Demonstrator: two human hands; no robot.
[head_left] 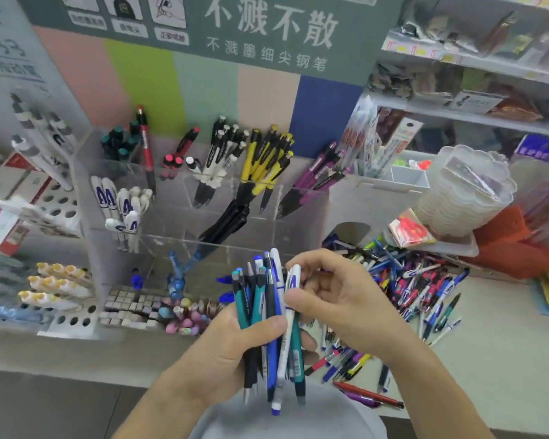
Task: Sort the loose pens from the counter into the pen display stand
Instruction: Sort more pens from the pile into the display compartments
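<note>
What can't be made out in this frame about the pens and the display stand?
- Bundle of pens, head view: middles covered by the left hand; brand print blurred.
- White pen: the right hand pinches it; label unreadable.
- Loose pile: overlapping, count unclear.
- Display stand: clear dividers barely visible.

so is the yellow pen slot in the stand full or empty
Partly full: a cluster of yellow pens stands tilted in its clear compartment of the pen display stand, with room left.
</note>
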